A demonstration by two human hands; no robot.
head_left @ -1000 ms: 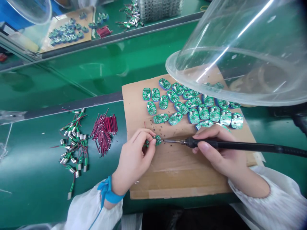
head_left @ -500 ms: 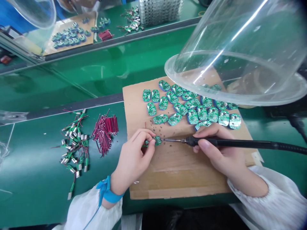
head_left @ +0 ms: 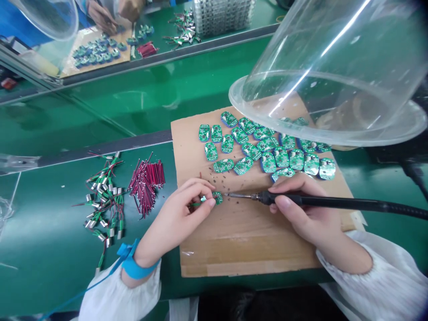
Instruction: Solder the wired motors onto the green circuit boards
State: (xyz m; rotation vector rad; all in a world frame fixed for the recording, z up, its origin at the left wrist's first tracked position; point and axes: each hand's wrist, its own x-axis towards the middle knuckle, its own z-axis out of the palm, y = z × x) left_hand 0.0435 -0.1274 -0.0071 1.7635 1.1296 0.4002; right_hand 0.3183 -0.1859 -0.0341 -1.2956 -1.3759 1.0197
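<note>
My left hand (head_left: 177, 218) pinches a small green circuit board (head_left: 217, 197) with a wired part against the cardboard sheet (head_left: 247, 240). My right hand (head_left: 307, 214) grips a black soldering iron (head_left: 321, 202) like a pen. Its metal tip (head_left: 230, 195) sits just right of the held board, close to touching it. Several more green circuit boards (head_left: 267, 149) lie in rows farther back on the cardboard.
A clear plastic hood (head_left: 327, 84) hangs over the right of the cardboard. On the green belt to the left lie a bundle of red wires (head_left: 147, 180) and several green-wired metal parts (head_left: 103, 200). Another person's hands (head_left: 107, 15) work at a far station.
My left forearm swung out to the left and the hand shifted slightly on the small board. The soldering iron stayed almost in place. Another person's hands came into view at the far station.
</note>
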